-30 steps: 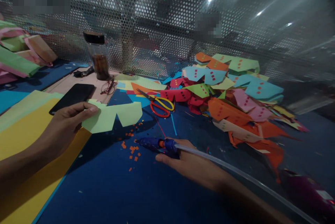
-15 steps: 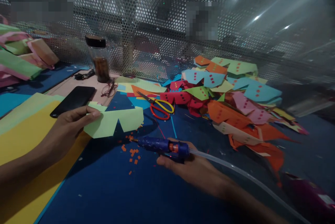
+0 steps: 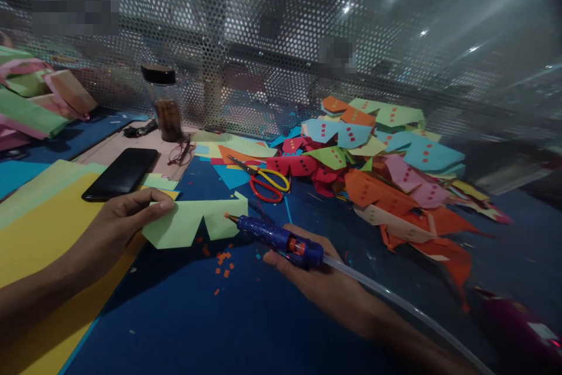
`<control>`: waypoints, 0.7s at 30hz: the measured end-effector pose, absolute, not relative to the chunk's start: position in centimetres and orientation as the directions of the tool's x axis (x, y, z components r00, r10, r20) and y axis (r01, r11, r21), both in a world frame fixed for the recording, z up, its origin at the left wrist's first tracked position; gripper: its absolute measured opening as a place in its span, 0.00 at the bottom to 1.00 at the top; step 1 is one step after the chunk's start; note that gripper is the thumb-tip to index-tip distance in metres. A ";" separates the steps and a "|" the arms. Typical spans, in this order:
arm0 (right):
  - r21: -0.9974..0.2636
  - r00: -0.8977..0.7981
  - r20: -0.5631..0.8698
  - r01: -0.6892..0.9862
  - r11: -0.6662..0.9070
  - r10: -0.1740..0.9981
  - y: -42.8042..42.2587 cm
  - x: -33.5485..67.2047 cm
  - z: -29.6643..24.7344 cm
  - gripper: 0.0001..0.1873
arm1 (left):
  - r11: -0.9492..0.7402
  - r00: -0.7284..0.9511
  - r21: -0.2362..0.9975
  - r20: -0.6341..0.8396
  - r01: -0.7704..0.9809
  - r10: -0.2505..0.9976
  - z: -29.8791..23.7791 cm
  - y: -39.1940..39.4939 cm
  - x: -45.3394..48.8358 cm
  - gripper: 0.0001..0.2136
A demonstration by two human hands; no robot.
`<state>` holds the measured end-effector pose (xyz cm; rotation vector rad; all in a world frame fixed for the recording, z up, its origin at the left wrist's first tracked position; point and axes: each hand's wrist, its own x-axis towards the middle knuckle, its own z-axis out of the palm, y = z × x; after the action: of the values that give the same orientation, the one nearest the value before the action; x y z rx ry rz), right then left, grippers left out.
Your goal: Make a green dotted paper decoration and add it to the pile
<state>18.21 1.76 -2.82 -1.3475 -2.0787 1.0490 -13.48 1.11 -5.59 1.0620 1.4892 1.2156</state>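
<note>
My left hand point(image 3: 136, 214) pinches the left end of a pale green paper cutout point(image 3: 175, 223), which has a V-shaped notch in its lower edge. In my right hand point(image 3: 316, 281) is a blue hot glue gun point(image 3: 267, 234) with a long clear glue stick point(image 3: 395, 299) trailing from its back. A tiny orange paper square point(image 3: 226, 214) sits at the nozzle tip, in front of the right part of the cutout; whether it touches the paper I cannot tell. Below, several small orange squares point(image 3: 223, 256) lie scattered on the blue tabletop point(image 3: 211, 328).
Scissors point(image 3: 267, 182) with red and yellow handles lie beyond the cutout. Colourful dotted paper pieces point(image 3: 377, 188) are heaped at the right. A black phone point(image 3: 123, 173) rests on yellow sheets point(image 3: 39, 246), near a dark-lidded jar point(image 3: 167, 109). Behind stands a perforated metal panel point(image 3: 263, 24).
The glue gun's nozzle has risen from the scattered squares to the cutout, carrying a small orange square on its tip. My left hand and the cutout sit slightly lower in view.
</note>
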 end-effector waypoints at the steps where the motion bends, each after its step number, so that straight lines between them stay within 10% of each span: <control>1: -0.791 -0.437 -0.030 0.560 0.246 0.899 1.8 18.1 -2.5 0.18 | 0.143 -0.209 0.987 -0.126 0.070 0.970 -5.6 1.1 -13.5 0.18; 21: -0.769 -0.555 0.086 0.490 0.409 0.827 2.1 18.5 -2.7 0.08 | 0.102 -0.153 0.986 -0.081 0.129 0.985 -6.2 1.0 -14.0 0.18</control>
<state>18.52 2.07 -2.68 -1.1217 -2.2110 0.9823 -13.98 0.96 -6.19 1.1654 1.4625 1.1793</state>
